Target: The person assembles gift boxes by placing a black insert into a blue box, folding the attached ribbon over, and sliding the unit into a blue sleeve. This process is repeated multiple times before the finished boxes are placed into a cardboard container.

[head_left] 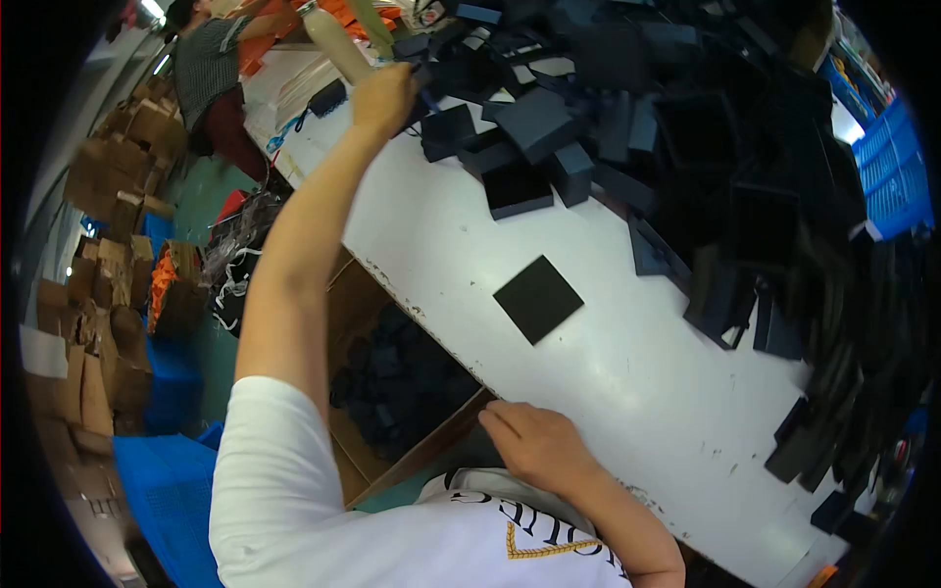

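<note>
At top centre of the frame, the left hand (384, 96) closes on a dark box (428, 47) (pile's edge); the right hand (534, 446), empty, rests loosely curled on the white table (627, 382), lower centre.

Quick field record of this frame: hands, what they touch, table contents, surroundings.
left hand: arm stretched out to the edge of the pile of dark boxes, fingers among them; grasp unclear
right hand: flat on the near edge of the white table, holding nothing
loose item: flat black square lying alone on the table, apart from both hands
under table: open cardboard box with dark pieces inside
background: another person at the far end; stacked cartons on the floor
</note>
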### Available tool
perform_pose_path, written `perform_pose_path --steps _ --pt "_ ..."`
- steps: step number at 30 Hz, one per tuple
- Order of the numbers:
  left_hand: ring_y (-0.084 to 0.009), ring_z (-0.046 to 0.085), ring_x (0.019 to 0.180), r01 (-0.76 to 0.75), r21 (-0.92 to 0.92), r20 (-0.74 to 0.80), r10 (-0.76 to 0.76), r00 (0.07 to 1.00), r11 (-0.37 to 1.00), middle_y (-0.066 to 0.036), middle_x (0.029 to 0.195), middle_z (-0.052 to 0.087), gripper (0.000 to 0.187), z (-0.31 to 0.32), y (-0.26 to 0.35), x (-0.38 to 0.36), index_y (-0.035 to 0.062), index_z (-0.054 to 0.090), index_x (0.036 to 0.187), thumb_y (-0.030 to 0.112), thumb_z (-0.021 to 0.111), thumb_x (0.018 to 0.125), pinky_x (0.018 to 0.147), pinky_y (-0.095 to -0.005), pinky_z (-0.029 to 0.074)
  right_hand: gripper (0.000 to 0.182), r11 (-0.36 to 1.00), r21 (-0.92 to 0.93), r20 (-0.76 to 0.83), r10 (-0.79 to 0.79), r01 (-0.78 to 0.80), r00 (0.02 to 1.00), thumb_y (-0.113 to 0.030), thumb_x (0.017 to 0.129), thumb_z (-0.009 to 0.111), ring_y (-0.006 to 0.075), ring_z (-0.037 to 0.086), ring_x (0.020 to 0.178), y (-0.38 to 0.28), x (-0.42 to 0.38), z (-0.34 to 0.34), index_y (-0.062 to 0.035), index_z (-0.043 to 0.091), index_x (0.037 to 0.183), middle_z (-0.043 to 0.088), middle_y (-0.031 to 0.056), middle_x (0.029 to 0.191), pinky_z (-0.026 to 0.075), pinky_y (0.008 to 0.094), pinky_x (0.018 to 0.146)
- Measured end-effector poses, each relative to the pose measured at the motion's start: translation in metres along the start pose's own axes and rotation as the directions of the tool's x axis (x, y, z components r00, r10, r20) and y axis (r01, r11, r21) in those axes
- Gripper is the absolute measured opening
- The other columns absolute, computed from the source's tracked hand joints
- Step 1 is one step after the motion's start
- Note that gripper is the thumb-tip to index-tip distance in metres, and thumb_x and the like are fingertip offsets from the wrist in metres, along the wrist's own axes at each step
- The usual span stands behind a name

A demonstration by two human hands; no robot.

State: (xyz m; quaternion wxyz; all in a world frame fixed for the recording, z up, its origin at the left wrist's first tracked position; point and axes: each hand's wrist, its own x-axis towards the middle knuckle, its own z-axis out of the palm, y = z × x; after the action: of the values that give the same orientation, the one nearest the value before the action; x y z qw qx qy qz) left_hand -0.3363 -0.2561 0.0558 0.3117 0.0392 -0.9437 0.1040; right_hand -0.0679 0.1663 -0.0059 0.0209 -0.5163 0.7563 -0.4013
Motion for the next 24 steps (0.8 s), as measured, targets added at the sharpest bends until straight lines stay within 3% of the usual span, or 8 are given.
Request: perform_pose_path --steps 2,7,11,16,18,21,23,24 --pt "-0.0369 0.071 0.078 -0.222 0.023 -0.171 0.222 0.960 0.975 -0.011 0.091 0.072 0.018 -0.042 0.003 -0.013 0.0091 0.069 0.098 0.027 0.065 0.095 0.067 -0.0486 0.056 0.035 0.999 -0.038 -0.107 0.003 -0.007 0.994 -0.005 0.080 0.066 0.0246 0.071 0.091 -0.003 -0.011 -0.008 0.0025 0.069 0.114 0.069 0.0120 0.113 0.058 0.0336 0.071" --pt "-0.0338 0.069 0.075 -0.301 0.175 0.229 0.258 0.938 0.937 -0.013 0.084 0.067 0.010 -0.179 0.101 -0.103 0.0071 0.063 0.088 0.017 0.065 0.090 0.064 -0.0478 0.055 0.040 0.991 -0.010 -0.385 0.121 -0.135 0.915 -0.006 0.082 0.074 0.0268 0.071 0.096 -0.018 -0.015 -0.011 0.0011 0.067 0.121 0.068 0.0124 0.122 0.059 0.0339 0.074" --pt "-0.0348 0.069 0.058 -0.398 -0.138 0.392 0.419 0.819 0.907 -0.014 0.070 0.068 0.016 -0.227 0.190 -0.175 0.0058 0.061 0.080 0.018 0.068 0.087 0.053 -0.0448 0.054 0.043 0.989 -0.031 -0.430 0.120 -0.147 0.895 -0.009 0.087 0.076 0.0293 0.070 0.099 -0.033 -0.030 -0.024 0.0000 0.063 0.127 0.068 0.0132 0.124 0.059 0.0371 0.080" --pt "-0.0366 0.069 0.060 -0.265 -0.625 0.390 0.587 0.709 0.735 -0.019 0.068 0.068 0.024 -0.231 0.262 -0.193 0.0007 0.064 0.078 0.020 0.068 0.092 0.057 -0.0436 0.054 0.047 0.951 -0.005 -0.479 0.269 -0.309 0.836 -0.011 0.090 0.074 0.0322 0.069 0.097 -0.021 -0.094 -0.021 0.0005 0.059 0.133 0.068 0.0161 0.121 0.057 0.0393 0.083" --pt "-0.0329 0.071 0.061 -0.222 -0.715 0.355 0.618 0.701 0.663 -0.018 0.066 0.068 0.028 -0.233 0.283 -0.193 -0.0020 0.065 0.080 0.021 0.068 0.094 0.058 -0.0406 0.055 0.045 0.870 0.260 -0.488 0.493 -0.419 0.720 -0.011 0.092 0.073 0.0314 0.069 0.097 -0.024 -0.119 -0.026 0.0009 0.059 0.133 0.068 0.0178 0.118 0.057 0.0385 0.082" --pt "-0.0224 0.074 0.064 0.377 -0.783 0.618 0.555 0.556 0.494 -0.014 0.066 0.068 0.031 -0.224 0.313 -0.187 -0.0054 0.065 0.082 0.021 0.067 0.099 0.059 -0.0344 0.055 0.043 0.799 0.390 -0.538 0.602 -0.458 0.590 -0.014 0.096 0.069 0.0291 0.069 0.096 -0.021 -0.142 -0.031 0.0020 0.058 0.134 0.068 0.0196 0.115 0.055 0.0375 0.080" --pt "-0.0159 0.075 0.075 0.607 -0.690 0.707 0.547 0.448 0.395 -0.009 0.079 0.072 0.018 -0.211 0.326 -0.194 -0.0044 0.067 0.093 0.013 0.067 0.098 0.065 -0.0270 0.058 0.042 0.777 0.360 -0.571 0.621 -0.517 0.537 -0.014 0.097 0.068 0.0297 0.070 0.096 -0.020 -0.149 -0.036 0.0024 0.057 0.135 0.068 0.0197 0.118 0.056 0.0378 0.080" --pt "-0.0162 0.076 0.077 0.709 -0.643 0.714 0.562 0.417 0.289 -0.009 0.084 0.072 0.014 -0.199 0.329 -0.204 -0.0036 0.067 0.096 0.010 0.067 0.097 0.066 -0.0261 0.059 0.035 0.687 0.540 -0.544 0.726 -0.486 0.421 -0.007 0.096 0.062 0.0314 0.069 0.102 -0.023 -0.147 -0.035 0.0034 0.061 0.129 0.067 0.0197 0.123 0.055 0.0393 0.089"
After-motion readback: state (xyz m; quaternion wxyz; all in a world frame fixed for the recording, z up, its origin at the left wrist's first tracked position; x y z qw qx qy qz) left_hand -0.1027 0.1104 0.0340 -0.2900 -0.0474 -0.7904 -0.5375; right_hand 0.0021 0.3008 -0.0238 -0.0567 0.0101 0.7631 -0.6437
